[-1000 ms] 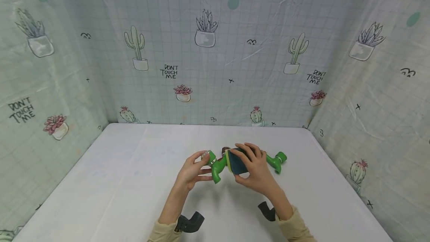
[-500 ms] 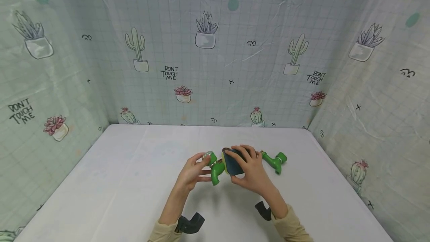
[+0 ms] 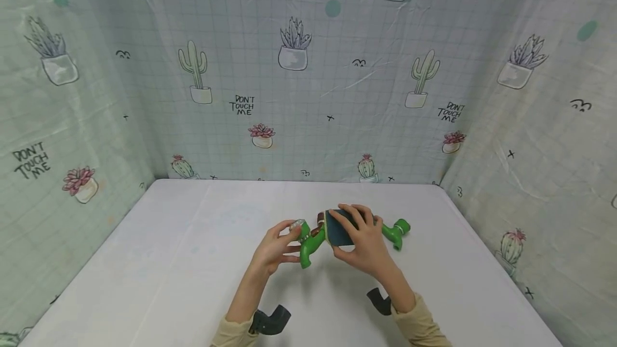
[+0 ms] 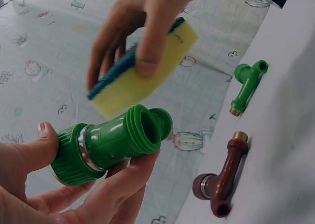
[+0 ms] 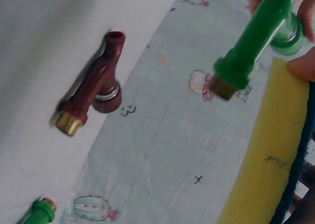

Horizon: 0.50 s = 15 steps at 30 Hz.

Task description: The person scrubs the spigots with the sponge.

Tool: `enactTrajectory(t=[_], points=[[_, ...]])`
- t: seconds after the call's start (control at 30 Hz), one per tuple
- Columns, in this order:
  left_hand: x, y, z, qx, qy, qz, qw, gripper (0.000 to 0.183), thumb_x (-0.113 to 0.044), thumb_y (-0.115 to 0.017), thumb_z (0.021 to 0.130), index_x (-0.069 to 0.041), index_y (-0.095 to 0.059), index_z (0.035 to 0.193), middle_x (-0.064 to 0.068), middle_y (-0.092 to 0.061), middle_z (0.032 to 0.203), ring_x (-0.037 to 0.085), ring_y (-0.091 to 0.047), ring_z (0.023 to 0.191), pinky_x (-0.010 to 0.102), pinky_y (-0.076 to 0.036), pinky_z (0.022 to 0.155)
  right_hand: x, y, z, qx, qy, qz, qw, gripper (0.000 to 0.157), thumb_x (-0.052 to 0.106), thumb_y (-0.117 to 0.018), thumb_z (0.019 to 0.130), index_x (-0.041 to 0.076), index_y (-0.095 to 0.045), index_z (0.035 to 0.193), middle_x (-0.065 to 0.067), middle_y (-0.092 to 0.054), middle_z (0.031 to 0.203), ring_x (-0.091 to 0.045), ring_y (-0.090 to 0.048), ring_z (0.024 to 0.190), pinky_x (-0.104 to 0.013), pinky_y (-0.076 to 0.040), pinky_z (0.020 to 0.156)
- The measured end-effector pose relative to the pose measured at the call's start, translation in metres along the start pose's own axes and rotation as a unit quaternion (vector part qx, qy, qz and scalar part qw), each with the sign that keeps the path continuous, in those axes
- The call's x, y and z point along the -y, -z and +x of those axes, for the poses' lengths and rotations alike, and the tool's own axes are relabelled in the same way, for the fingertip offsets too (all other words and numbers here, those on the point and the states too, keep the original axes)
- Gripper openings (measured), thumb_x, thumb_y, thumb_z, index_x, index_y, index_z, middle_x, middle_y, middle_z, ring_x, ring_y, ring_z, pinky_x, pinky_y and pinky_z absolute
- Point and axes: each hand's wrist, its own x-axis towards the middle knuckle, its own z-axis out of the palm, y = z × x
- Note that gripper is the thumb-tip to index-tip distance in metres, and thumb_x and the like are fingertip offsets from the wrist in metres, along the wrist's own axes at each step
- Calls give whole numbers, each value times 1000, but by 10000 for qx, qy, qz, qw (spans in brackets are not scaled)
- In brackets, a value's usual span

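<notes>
My left hand grips a green plastic tap by its ribbed knob, thumb on one side and fingers below. The tap is raised over the white table; its threaded spout end faces the left wrist camera, and a brass-coloured thread shows at its other end. In my right hand is a sponge, pinched between thumb and fingers. It has a yellow foam side and a dark blue scouring side. In the left wrist view the yellow side is turned toward the tap, close beside it.
A brown tap with a brass end lies on the table, mostly hidden behind the hands in the head view. A second green tap lies to the right. Cactus-printed cloth hangs behind and at both sides.
The sponge in my right hand shifted left against the tap, then back right and slightly up. The tap in my left hand has tilted a little, its spout swinging left.
</notes>
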Motion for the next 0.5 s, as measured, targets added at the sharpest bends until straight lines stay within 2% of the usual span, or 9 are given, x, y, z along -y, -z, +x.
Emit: enactTrajectory(t=[0.17, 0.33, 0.5], points=[[-2, -3, 0, 95, -74, 34, 9999, 43, -29, -52, 90, -1, -46, 122, 24, -59, 108, 29, -65, 84, 36, -56, 59, 10, 2, 3, 165, 165, 318, 9992, 69, 37, -72, 65, 25, -47, 128, -5, -46, 128, -25, -34, 112, -46, -33, 70], [-5, -3, 0, 157, -166, 118, 9997, 40, -26, -52, 90, 0, -48, 121, 20, -62, 101, 28, -65, 82, 36, -56, 59, 6, -3, 2, 226, 64, 140, 9996, 68, 35, -72, 64, 25, -48, 127, -5, -47, 126, -26, -35, 111, -47, -34, 70], [-5, -2, -2, 174, -84, 114, 9997, 39, -25, -50, 92, 0, -47, 122, 17, -62, 100, 26, -65, 81, 36, -57, 61, -2, -6, 2, 257, -29, -10, 9997, 66, 36, -71, 65, 25, -49, 127, -6, -47, 126, -28, -36, 110, -49, -34, 70]])
